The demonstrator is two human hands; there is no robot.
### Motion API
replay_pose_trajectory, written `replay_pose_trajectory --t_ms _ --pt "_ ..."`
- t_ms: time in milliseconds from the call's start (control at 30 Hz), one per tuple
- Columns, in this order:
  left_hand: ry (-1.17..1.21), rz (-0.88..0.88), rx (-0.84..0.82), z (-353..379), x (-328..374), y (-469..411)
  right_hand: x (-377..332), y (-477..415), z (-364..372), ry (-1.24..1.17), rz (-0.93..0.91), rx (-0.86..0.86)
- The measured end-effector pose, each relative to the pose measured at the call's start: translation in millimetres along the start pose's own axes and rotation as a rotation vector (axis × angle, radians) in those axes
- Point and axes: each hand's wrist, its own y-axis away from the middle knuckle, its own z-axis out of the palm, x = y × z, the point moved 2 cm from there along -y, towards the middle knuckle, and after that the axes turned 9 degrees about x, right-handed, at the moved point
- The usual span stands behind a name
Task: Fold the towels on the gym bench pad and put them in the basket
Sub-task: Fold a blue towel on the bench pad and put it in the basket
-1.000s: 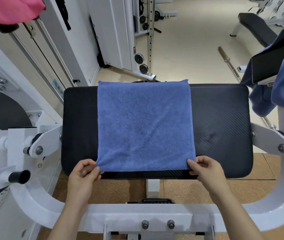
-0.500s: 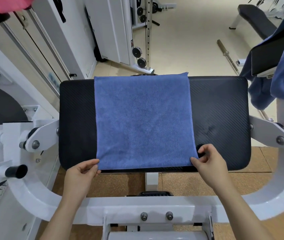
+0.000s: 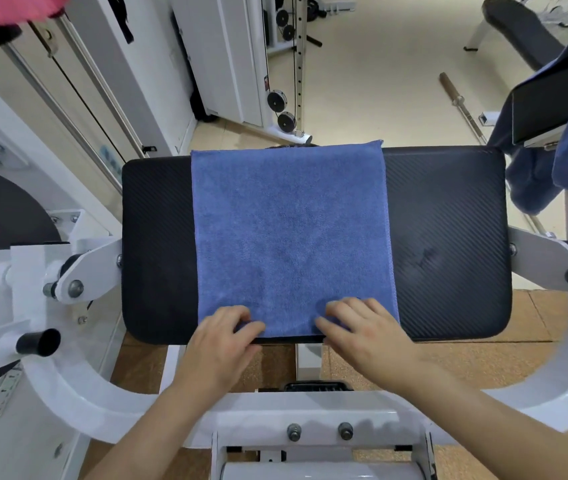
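The blue towel [image 3: 293,237] lies flat across the middle of the black counter [image 3: 449,244], smooth and square, ready to fold. Left hand [image 3: 220,344] and right hand [image 3: 365,334] press its near edge, fingers [image 3: 241,315] curled loosely, maybe pinching it (I cannot tell).

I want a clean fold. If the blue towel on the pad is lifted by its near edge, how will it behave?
The blue towel looks thin, and it puckers under the left hand and right hand, so it is probably floppy and will sag between them. It likely weighs little. On the smooth-looking bench pad it may slide when pulled.
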Motion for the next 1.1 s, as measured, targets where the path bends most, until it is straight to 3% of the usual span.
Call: replay_pose_trajectory --t_ms 200,367,533,700,900,1033,1100 --pt "0.026 0.043 0.047 9.4 -10.0 -4.0 6.1 -2.8 10.8 -0.018 -0.088 0.005" --pt "0.176 -0.134 -0.026 -3.7 -12.0 -17.3 4.4 -10.6 13.0 0.016 0.014 -0.050" --pt "-0.069 0.062 -0.113 -1.1 -6.4 -16.9 4.3 -16.7 7.5 -0.060 0.086 0.007" --pt "-0.127 0.019 -0.015 3.7 -12.0 -2.2 12.9 -0.9 -2.8 0.004 0.093 -0.046" --pt "0.132 -0.121 -0.032 -18.2 -35.8 21.1 33.5 27.0 -23.1 -0.075 0.122 -0.083" --pt "0.300 -0.203 -0.198 -36.8 -31.5 29.2 41.8 28.5 -38.7 -0.244 0.278 -0.304" --pt "0.400 -0.365 -0.235 -45.7 -31.2 22.1 49.8 18.5 -46.2 -0.304 0.357 -0.467"
